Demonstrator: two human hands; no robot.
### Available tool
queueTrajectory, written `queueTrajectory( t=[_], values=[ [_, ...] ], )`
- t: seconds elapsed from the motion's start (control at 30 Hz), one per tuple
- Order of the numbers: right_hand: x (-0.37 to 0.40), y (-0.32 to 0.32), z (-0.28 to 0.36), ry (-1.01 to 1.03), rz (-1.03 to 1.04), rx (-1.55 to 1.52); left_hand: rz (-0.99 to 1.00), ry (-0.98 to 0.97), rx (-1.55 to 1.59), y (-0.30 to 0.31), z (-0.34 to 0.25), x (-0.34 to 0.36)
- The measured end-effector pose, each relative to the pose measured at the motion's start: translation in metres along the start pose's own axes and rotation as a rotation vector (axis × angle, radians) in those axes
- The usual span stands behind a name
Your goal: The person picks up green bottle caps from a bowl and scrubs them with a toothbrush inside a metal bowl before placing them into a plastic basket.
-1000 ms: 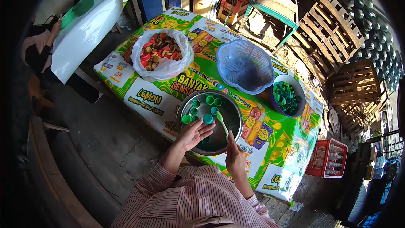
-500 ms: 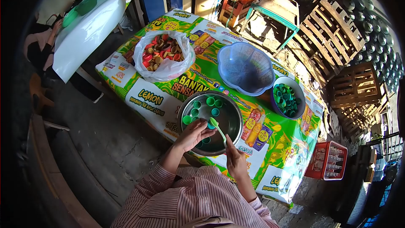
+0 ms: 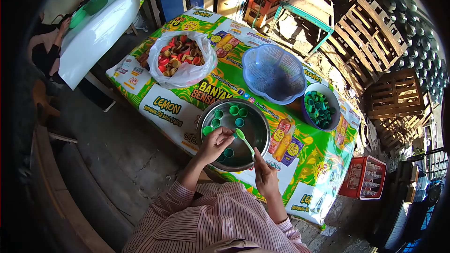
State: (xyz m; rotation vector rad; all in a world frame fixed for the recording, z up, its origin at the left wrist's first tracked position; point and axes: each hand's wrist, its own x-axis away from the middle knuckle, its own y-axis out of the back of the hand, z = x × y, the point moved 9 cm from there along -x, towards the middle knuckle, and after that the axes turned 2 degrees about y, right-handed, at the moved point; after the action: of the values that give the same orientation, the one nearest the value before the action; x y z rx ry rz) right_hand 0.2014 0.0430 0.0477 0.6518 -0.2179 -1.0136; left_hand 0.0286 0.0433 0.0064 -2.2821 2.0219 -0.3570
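Observation:
My left hand (image 3: 216, 141) pinches a small green bottle cap (image 3: 235, 136) over a round metal basin (image 3: 266, 133). My right hand (image 3: 266, 175) is closed round the handle of a slim light green plastic tool (image 3: 245, 143). Its rounded, spoon-like head is right at the cap. Several green bottle caps (image 3: 234, 110) lie in the basin, mostly along its far and left sides. Part of the basin is hidden behind my left hand.
On the patterned table cover (image 3: 161, 105) sit a plastic bag (image 3: 206, 58) of red and brown caps, a blue basket (image 3: 272, 72) and a bowl (image 3: 333, 124) of green caps. A person (image 3: 44, 49) is at a table (image 3: 101, 28) on the left; a red crate (image 3: 363, 178) stands right.
My left hand has turned, its fingers drawn in more closely round the cap. My right hand and the light green tool have shifted slightly to the right.

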Motion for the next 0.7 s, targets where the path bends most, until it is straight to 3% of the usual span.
queueTrajectory(
  t=[0.07,0.17,0.3,0.37,0.43,0.5,0.63,0.7],
  values=[
    [-0.001,-0.004,-0.002,-0.127,0.087,-0.066,0.005,-0.031,-0.156,-0.002,-0.005,-0.001],
    [-0.001,0.004,-0.005,-0.079,-0.001,-0.058,0.052,-0.177,0.025,-0.005,-0.009,-0.001],
    [0.003,-0.009,-0.002,-0.006,-0.012,-0.087,0.114,-0.082,0.098,-0.004,0.0,-0.001],
    [-0.001,-0.005,-0.005,-0.082,-0.015,-0.113,0.148,-0.036,0.155,-0.01,0.002,0.001],
    [-0.004,-0.002,-0.005,-0.106,-0.034,-0.142,0.101,0.042,0.415,-0.009,0.001,-0.001],
    [-0.001,-0.009,0.001,-0.121,0.099,-0.063,0.079,0.018,0.377,-0.005,0.004,-0.001],
    [-0.005,-0.007,-0.005,-0.167,0.007,-0.153,0.135,0.026,0.603,-0.004,0.01,-0.002],
    [-0.004,-0.012,0.0,-0.16,0.064,-0.12,0.083,0.067,0.635,0.001,0.017,-0.002]
  ],
)
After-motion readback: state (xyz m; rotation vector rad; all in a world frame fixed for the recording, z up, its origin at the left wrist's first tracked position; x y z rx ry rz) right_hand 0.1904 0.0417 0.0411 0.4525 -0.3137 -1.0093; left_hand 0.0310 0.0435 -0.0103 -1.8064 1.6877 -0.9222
